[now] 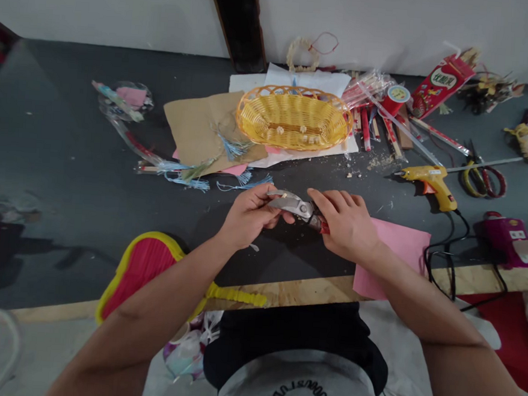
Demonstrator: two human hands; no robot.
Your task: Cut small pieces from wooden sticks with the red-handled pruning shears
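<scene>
Yellow wicker basket (293, 118) on white paper (308, 79), beside brown kraft paper (192, 126); blue tassels (188, 182) on dark tabletop (64, 148); yellow glue gun (432, 184) near scissors (484, 180).

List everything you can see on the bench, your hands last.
woven basket: 1, yellow, back centre
kraft paper: 1 sheet, brown, left of basket
tassels: several, pale blue, on and below kraft paper
glue gun: 1, yellow and orange, right
red packet: 1, red, back right
pink paper: 1 sheet, pink, beneath right hand
metal snips: 1, silver with red grip, between hands
left hand: 1, bare, on snips' metal head
right hand: 1, bare, on snips' red grip
</scene>
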